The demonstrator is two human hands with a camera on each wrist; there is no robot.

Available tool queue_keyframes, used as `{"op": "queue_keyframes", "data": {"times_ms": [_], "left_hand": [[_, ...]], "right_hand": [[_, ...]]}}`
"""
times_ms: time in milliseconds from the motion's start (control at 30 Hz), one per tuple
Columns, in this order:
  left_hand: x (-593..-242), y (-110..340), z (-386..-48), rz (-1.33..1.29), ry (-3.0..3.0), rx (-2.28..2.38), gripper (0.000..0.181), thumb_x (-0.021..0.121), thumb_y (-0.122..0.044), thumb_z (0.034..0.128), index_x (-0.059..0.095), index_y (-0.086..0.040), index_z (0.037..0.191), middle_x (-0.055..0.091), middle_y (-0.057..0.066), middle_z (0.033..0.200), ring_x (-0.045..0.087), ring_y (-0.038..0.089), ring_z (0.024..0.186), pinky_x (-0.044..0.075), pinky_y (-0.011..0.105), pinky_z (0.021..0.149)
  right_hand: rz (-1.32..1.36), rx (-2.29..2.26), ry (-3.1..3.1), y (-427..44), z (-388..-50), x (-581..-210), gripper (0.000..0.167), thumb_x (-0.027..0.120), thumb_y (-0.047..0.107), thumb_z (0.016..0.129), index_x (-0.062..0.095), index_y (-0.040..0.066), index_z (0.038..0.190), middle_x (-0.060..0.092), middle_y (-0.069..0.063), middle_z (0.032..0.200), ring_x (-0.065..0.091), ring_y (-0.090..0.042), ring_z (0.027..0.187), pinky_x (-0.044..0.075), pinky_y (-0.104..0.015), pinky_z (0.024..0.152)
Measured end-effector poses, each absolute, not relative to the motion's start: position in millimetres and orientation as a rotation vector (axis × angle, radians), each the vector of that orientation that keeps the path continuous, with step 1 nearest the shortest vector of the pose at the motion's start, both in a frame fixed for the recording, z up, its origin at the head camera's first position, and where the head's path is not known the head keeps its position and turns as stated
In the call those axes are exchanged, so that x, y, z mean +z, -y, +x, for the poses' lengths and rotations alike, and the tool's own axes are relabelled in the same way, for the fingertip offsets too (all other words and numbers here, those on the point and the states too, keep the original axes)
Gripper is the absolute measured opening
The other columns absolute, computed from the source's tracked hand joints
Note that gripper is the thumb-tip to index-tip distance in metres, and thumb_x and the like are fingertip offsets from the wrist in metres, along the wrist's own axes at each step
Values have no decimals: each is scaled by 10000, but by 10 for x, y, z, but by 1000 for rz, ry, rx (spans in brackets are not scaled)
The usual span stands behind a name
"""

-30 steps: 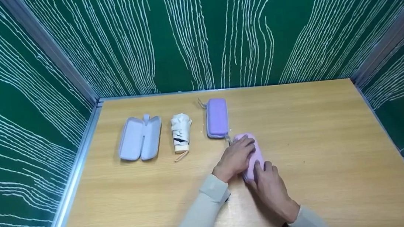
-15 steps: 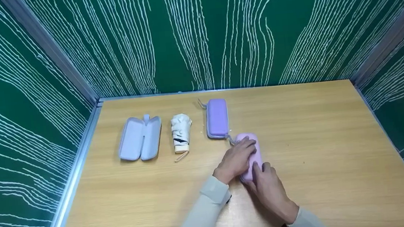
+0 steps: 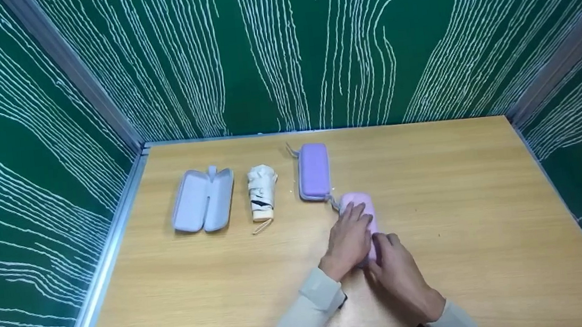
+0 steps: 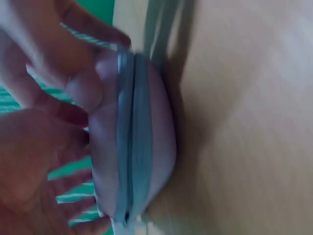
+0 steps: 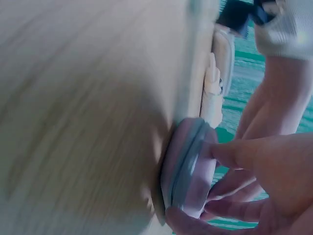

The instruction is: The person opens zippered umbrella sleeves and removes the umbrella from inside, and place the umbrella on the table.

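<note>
A light pink zip case (image 3: 357,202) lies closed on the table, with its grey zip band showing in the left wrist view. Across its top rests my left hand (image 3: 349,238), fingers extended and spread, with fingertips along the case (image 4: 105,156). My right hand (image 3: 402,273) holds the near right end between thumb and fingers; the right wrist view shows these digits on either side of the pink case (image 5: 198,181). The hands hide much of the case's near half in the head view. A grey strap (image 3: 333,202) sticks out at its far left corner.
A closed purple case (image 3: 315,172) lies just beyond the pink one. Farther left are a folded white umbrella (image 3: 261,187) with a cord loop and an open pale blue case (image 3: 191,202). Green walls with white lines stand around the wooden table (image 3: 475,194).
The near end of the pink case has swung slightly left. My left hand has slid toward the near end, its fingers more extended, and my right hand has shifted slightly right.
</note>
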State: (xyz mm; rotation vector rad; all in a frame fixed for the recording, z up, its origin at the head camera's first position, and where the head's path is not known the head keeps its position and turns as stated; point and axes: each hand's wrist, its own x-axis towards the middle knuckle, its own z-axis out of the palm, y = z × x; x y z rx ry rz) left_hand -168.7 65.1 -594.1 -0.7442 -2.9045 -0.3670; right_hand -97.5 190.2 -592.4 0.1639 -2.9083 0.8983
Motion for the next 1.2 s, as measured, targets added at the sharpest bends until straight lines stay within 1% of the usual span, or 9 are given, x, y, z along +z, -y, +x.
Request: {"op": "queue_keyframes", "data": {"times_ms": [100, 233, 367, 467, 600, 733, 900, 1067, 1200], "left_hand": [[-5934, -715, -1594, -640, 2913, -384, 385, 703, -292, 990, 703, -158, 1351, 565, 73, 1534, 499, 308, 1448, 474, 359, 1151], [-5938, -810, -1492, -511, 2948, -394, 536, 747, -400, 949, 653, -155, 1416, 531, 92, 1557, 487, 326, 1438, 519, 390, 1097], [-5959, -899, -1432, -416, 2983, -323, 688, 754, -507, 921, 593, -150, 1487, 499, 95, 1587, 470, 324, 1451, 503, 376, 1111], [-5991, -942, -1411, -375, 2962, -284, 763, 787, -537, 883, 574, -139, 1498, 505, 100, 1575, 474, 336, 1440, 519, 367, 1083], [-6029, -971, -1405, -343, 2933, -285, 832, 836, -541, 834, 560, -126, 1500, 513, 109, 1560, 478, 362, 1426, 535, 375, 1047], [-6032, -987, -1417, -323, 2958, -290, 876, 836, -548, 830, 525, -125, 1531, 491, 114, 1580, 459, 370, 1447, 496, 407, 1111], [-6032, -976, -1437, -297, 2953, -372, 879, 854, -503, 813, 524, -110, 1527, 490, 125, 1571, 458, 369, 1434, 455, 434, 1159], [-6014, -949, -1443, -256, 2923, -580, 873, 889, -409, 781, 536, -84, 1510, 484, 132, 1567, 467, 362, 1409, 473, 439, 1137], [-5991, -921, -1448, -213, 2892, -737, 850, 887, -346, 766, 547, -83, 1499, 489, 127, 1553, 489, 343, 1375, 511, 436, 1076]], "right_hand": [[109, 991, 2908, -1987, -1008, -5915, 545, 736, -22, 864, 546, -138, 1362, 616, -328, 1198, 669, -461, 1066, 570, -591, 939], [78, 1054, 2885, -2085, -1060, -5920, 532, 657, -65, 893, 505, -163, 1394, 613, -367, 1240, 636, -518, 1162, 535, -625, 996], [105, 1067, 2882, -2147, -1106, -5949, 527, 589, -93, 910, 474, -182, 1416, 617, -385, 1246, 615, -547, 1182, 503, -652, 1023], [160, 1080, 2865, -2168, -1123, -5978, 494, 567, -109, 936, 472, -196, 1413, 630, -389, 1236, 619, -550, 1182, 501, -656, 1022], [220, 1094, 2829, -2179, -1132, -6011, 472, 555, -149, 935, 487, -200, 1399, 658, -378, 1208, 636, -539, 1175, 508, -649, 1015], [252, 1115, 2809, -2180, -1159, -6031, 484, 536, -183, 915, 495, -194, 1398, 676, -372, 1191, 649, -533, 1167, 512, -641, 1023], [274, 1192, 2785, -2170, -1192, -6048, 495, 517, -202, 912, 486, -191, 1406, 671, -374, 1208, 668, -529, 1140, 527, -634, 1006], [245, 1296, 2762, -2157, -1207, -6065, 488, 512, -204, 927, 485, -184, 1415, 661, -384, 1229, 673, -540, 1134, 528, -637, 1010], [214, 1334, 2763, -2140, -1219, -6082, 465, 511, -182, 952, 494, -175, 1416, 649, -394, 1254, 662, -547, 1155, 525, -631, 1026]]}}
